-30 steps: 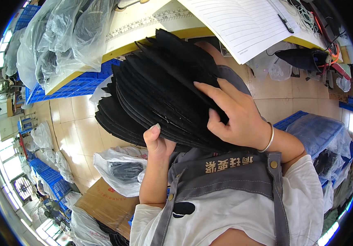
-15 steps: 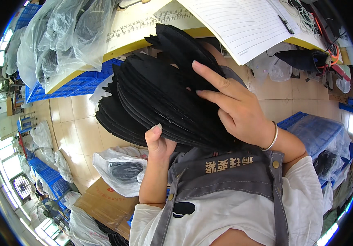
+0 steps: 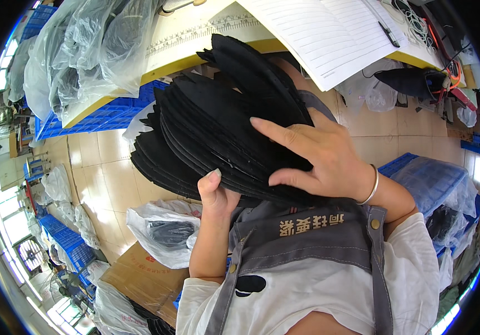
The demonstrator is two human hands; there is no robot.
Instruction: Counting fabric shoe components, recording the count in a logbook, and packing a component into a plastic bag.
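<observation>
A thick fanned stack of black, leaf-shaped fabric-like pieces (image 3: 212,131) rests above my lap, with jagged tips along its far left side. My left hand (image 3: 217,195) grips the near edge of that stack, thumb on top and the other fingers hidden beneath. Across its right part lies my right hand (image 3: 326,156), with thumb and index finger spread apart on the top piece. A separate group of black pieces (image 3: 245,61) leans out at the far end, beyond my right hand.
Ahead is a yellow-edged table (image 3: 195,53) with ruler markings, an open lined notebook (image 3: 318,44) and a pen (image 3: 388,34). Clear plastic bags (image 3: 95,50) hang over its left side. Blue crates (image 3: 418,178) stand at the right. A cardboard box (image 3: 145,273) and white bag (image 3: 167,231) lie lower left.
My right hand has shifted nearer to me and slightly left. Its fingers have moved off the far group of black pieces, and the thumb now shows. My left hand keeps its place.
</observation>
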